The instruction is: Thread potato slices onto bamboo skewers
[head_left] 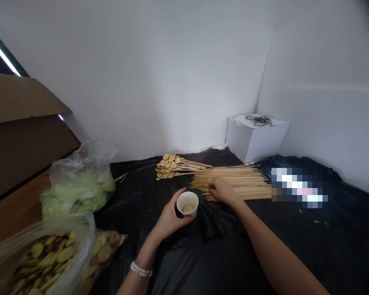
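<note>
My left hand [169, 217] is wrapped round a white paper cup [195, 207], tilted so that its inside shows a pale round slice [187, 208] at the bottom. Over the left ends of a broad pile of thin wooden skewers [246, 180], my right hand [222, 190] has its fingers curled and pinched together. Whether a skewer is between those fingertips is hidden. Behind and left of that pile lies a bundle of skewers tipped with round yellowish slices [169, 164], which look like potato.
Left stand an open plastic bag of brown-edged slices [53, 256], a second bag of slices [103, 250] and a clear bag of pale green vegetables [76, 196]. A red-tipped pen [121, 177] lies behind. A white box [255, 137] sits back right on black plastic sheeting [221, 262].
</note>
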A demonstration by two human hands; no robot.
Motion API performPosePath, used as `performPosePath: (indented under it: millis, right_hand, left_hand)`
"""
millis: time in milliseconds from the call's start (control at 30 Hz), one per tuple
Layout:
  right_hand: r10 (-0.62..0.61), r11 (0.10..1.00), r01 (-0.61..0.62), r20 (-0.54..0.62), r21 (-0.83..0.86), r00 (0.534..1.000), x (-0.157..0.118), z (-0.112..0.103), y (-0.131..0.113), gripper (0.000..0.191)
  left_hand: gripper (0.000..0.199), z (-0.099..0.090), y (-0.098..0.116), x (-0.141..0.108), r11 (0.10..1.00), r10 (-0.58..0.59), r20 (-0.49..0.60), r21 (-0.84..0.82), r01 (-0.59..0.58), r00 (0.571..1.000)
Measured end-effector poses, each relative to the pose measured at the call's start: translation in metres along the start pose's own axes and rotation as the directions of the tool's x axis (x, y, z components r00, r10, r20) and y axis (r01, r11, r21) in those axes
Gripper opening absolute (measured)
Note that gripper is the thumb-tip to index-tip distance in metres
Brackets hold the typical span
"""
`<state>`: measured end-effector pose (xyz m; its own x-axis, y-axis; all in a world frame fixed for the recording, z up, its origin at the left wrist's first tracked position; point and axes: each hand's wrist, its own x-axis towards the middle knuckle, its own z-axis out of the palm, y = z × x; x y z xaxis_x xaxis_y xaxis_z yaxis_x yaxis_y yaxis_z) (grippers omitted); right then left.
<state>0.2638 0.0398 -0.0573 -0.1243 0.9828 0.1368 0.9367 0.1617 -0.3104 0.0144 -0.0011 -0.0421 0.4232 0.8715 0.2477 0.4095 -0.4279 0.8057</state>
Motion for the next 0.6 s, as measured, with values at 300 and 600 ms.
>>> performPosePath:
  millis: [300,600]
  right_hand:
    - [-0.088,0.989,0.086,-0.008,-0.12,0.996,-0.001,0.009,-0.014,0.024]
    - [-0.144,0.976,0.135,-0.037,-0.172,0.989,-0.002,0.011,-0.022,0.023]
  left_hand:
    - [0.073,0.003,0.002,0.0,0.998,0.065,0.017,0.008,-0.065,0.998]
    - [0.083,0.006,-0.001,-0.002,0.994,0.093,0.0,0.049,-0.093,0.996]
